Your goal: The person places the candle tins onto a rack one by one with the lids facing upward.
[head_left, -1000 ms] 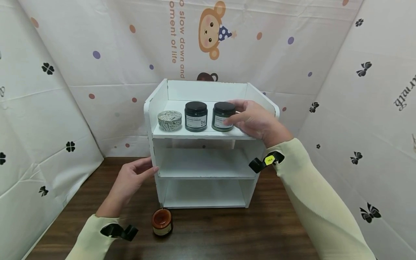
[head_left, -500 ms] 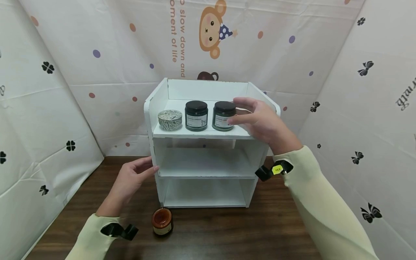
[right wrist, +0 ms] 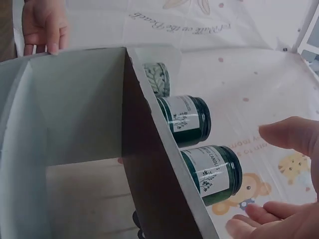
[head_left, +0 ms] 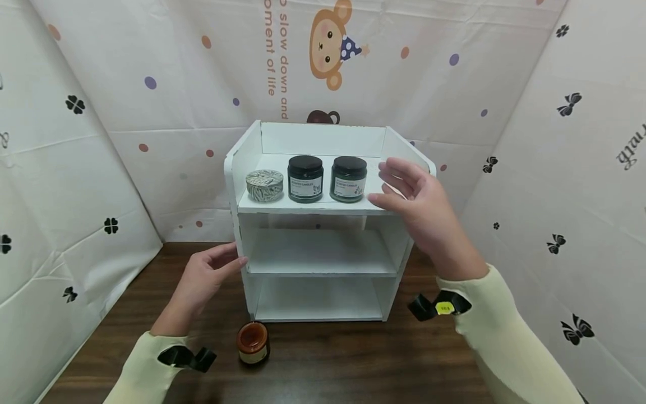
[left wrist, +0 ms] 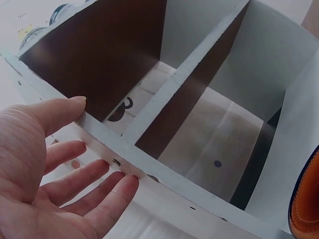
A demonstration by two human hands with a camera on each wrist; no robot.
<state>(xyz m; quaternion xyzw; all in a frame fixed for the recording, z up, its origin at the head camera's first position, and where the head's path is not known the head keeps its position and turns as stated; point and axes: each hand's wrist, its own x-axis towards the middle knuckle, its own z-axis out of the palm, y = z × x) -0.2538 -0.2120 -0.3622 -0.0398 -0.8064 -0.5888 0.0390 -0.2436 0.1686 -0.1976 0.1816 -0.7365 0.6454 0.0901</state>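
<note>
My right hand [head_left: 419,205] is open just right of a dark green candle jar [head_left: 348,180] with a black lid, a gap between its fingers and the glass. That jar stands on the top level of a white shelf [head_left: 323,275]. Left of it is a second green candle jar [head_left: 305,180], and farther left a round patterned tin [head_left: 264,186]. My left hand [head_left: 207,280] rests against the shelf's left side, thumb at the front edge [left wrist: 94,124] and fingers along the outer panel. An amber candle jar [head_left: 253,343] stands on the table in front of the shelf.
The shelf stands on a dark wooden table [head_left: 353,365]. Its middle board [head_left: 323,252] and lower board [head_left: 320,300] lie below the jars. Printed white cloth [head_left: 176,112] hangs behind and at both sides.
My right hand has let go of the right green jar and drawn back to the right and down. The jar stays on the top level; my left hand keeps its place.
</note>
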